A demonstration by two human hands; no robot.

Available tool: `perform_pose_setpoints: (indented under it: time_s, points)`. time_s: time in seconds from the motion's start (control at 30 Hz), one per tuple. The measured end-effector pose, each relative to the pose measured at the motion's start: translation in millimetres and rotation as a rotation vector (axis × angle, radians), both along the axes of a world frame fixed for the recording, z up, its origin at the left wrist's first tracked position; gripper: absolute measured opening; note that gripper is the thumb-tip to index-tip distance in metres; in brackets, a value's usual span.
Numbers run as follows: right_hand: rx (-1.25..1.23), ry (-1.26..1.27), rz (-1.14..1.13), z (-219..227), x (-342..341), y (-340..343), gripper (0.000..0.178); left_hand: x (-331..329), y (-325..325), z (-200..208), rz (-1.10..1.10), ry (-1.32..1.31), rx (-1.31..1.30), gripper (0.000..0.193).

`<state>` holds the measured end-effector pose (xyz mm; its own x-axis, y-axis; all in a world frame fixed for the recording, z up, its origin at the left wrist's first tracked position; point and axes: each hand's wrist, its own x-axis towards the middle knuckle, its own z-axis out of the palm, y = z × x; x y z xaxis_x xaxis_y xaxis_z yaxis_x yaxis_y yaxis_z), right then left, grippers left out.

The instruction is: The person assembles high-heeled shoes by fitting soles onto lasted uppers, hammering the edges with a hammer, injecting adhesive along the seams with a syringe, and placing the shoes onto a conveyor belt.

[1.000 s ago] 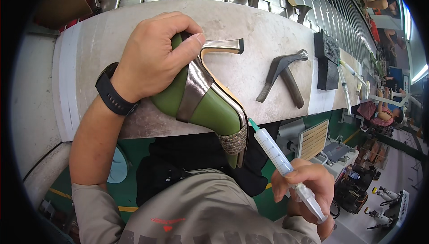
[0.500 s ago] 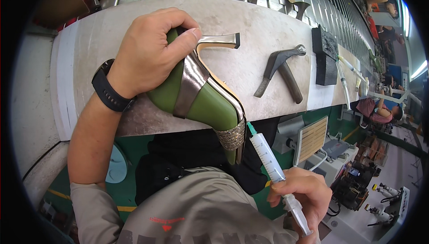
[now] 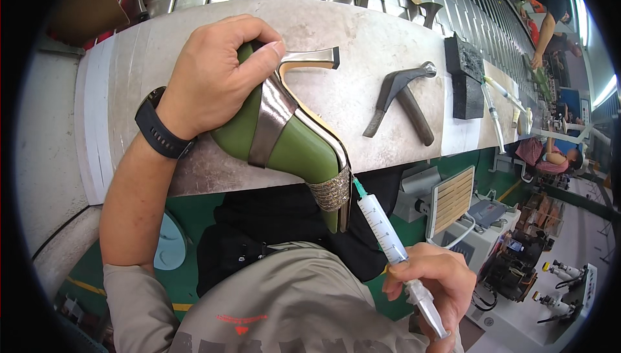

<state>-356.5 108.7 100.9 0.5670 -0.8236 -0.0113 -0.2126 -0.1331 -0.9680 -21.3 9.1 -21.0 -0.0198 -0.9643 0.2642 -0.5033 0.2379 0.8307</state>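
**Syringe (image 3: 383, 229) held at the sole edge of a heeled sandal (image 3: 276, 115)**

The heeled sandal, fitted on a green last (image 3: 304, 152), is clasped around its heel end by the left grip (image 3: 223, 72), its toe projecting past the surface (image 3: 369, 36). The syringe is held in the right grip (image 3: 440, 275), its green tip (image 3: 359, 189) close beside the glittery strap (image 3: 331, 189). The strap could be smeared by too hard a plunger push, or scratched if the clasp slackens.

Is a pale, stained bench top (image 3: 343, 104). Carries a dark hammer (image 3: 409, 101), a white sheet (image 3: 460, 136) under black blocks (image 3: 467, 96), and syringes (image 3: 493, 117) beside those.
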Motion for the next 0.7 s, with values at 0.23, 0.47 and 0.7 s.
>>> perform_pose_setpoints:
  time_s: [0.23, 0.47, 0.7]
  points:
    - [0.054, 0.026, -0.123, 13.0, -1.1, 1.8, 0.095, -8.7, -8.0, 2.4, -0.012, -0.024, -0.015, 0.021]
    - [-0.044, -0.337, -0.377, -3.8, -48.6, -82.9, 0.069, -12.1, -5.9, 9.1, 0.015, 0.0, -0.046, 0.017]
    - [0.145, -0.369, -0.707, -43.2, -102.0, -195.3, 0.068, -18.2, -7.9, 9.2, 0.032, 0.022, -0.025, 0.014]
